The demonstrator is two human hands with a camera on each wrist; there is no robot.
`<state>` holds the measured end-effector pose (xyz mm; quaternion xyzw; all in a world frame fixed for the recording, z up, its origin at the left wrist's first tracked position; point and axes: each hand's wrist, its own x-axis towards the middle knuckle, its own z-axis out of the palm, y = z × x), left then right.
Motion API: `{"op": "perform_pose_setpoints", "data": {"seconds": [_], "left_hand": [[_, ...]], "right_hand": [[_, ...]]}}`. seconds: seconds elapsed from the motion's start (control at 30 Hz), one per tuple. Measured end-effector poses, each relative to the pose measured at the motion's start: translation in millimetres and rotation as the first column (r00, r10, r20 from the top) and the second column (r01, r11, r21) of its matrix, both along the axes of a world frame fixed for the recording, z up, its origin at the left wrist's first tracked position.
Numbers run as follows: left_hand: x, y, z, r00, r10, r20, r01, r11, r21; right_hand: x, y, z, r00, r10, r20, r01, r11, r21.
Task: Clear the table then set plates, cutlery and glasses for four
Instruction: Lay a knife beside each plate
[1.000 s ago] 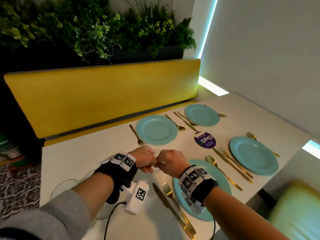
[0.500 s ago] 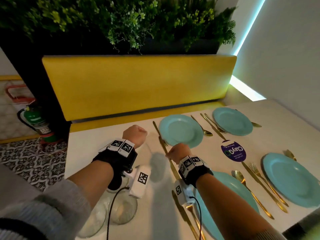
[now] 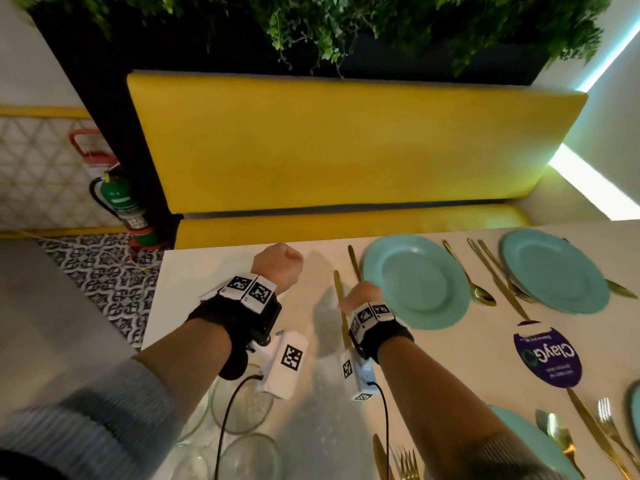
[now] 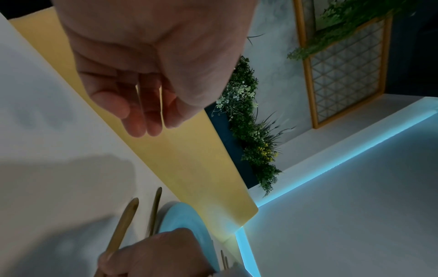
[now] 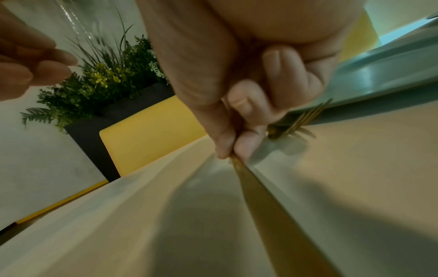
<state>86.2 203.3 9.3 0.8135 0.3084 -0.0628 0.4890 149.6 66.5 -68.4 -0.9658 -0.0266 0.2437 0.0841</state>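
Knife (image 3: 338, 289), gold, is the item in transit.

Head view: the right hand (image 3: 360, 296) grasps it low over the desk (image 3: 194, 289), just left of the fork (image 3: 354, 261), which lies beside the far-left teal plate (image 3: 415, 282). One second back both hands met near the front plate, and this far setting had only a fork and a spoon. Half a second back the right hand was already reaching here. So the knife has crossed the desk to the setting that lacked one. The left hand (image 3: 277, 268) has separated and hangs curled near the desk's far edge. The glasses (image 3: 242, 403) are bunched at the near-left corner, not distributed.

Left wrist view: the left hand (image 4: 151, 65) has fingers loosely bent, thumb alongside, nothing in it. Below, the knife (image 4: 123, 224) handle runs into the right hand (image 4: 156, 253). It lies nearly parallel to the fork (image 4: 155, 208), with the plate (image 4: 187, 217) just beyond.

Right wrist view: the right hand (image 5: 249, 84) pinches the knife (image 5: 260, 187) between thumb and fingertips. The blade trails along the desk; contact is probable, not certain. Fork (image 5: 305, 116) tines lie beside the plate (image 5: 379, 75) rim.

Judgement: cutlery for this place is nearly complete, pending release. Glasses look like the remaining step.
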Motion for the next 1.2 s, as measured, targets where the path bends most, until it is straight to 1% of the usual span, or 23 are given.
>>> {"op": "perform_pose_setpoints", "data": {"seconds": [0.1,0.17,0.27,0.37,0.47,0.77,0.9,1.2], "left_hand": [[7.4,2.4,-9.1,1.000,0.007,-0.008,-0.007,1.000,-0.019],[10.6,2.9,-11.7,1.000,0.009,-0.012,-0.009,1.000,-0.030],[14.7,4.0,-13.8,1.000,0.008,-0.017,-0.008,1.000,-0.020],[17.6,6.3,-16.9,1.000,0.012,-0.017,-0.012,1.000,0.002],[20.2,9.5,-18.4,1.000,0.012,-0.012,-0.012,1.000,-0.008],[25.0,20.3,-23.8,0.999,0.032,-0.006,-0.032,0.999,-0.034],[27.0,19.6,-24.6,0.999,0.045,-0.001,-0.045,0.998,-0.048],[29.4,12.4,-27.5,0.999,0.052,-0.001,-0.052,0.997,-0.053]], "right_hand": [[6.4,7.8,-3.8,1.000,0.020,0.009,-0.020,1.000,-0.012],[11.2,13.8,-4.9,1.000,-0.023,0.018,0.023,1.000,-0.017],[18.8,21.3,-5.7,0.994,-0.105,0.020,0.105,0.994,0.034],[25.8,25.9,-6.0,0.993,-0.114,0.037,0.112,0.992,0.054],[33.5,30.0,-5.9,0.992,-0.110,0.060,0.106,0.992,0.064],[51.6,29.3,-4.3,0.980,-0.184,0.078,0.174,0.977,0.122],[56.9,26.7,-5.9,0.978,-0.190,0.088,0.179,0.976,0.127],[61.0,17.3,-9.8,0.984,-0.168,0.060,0.161,0.981,0.110]]}}
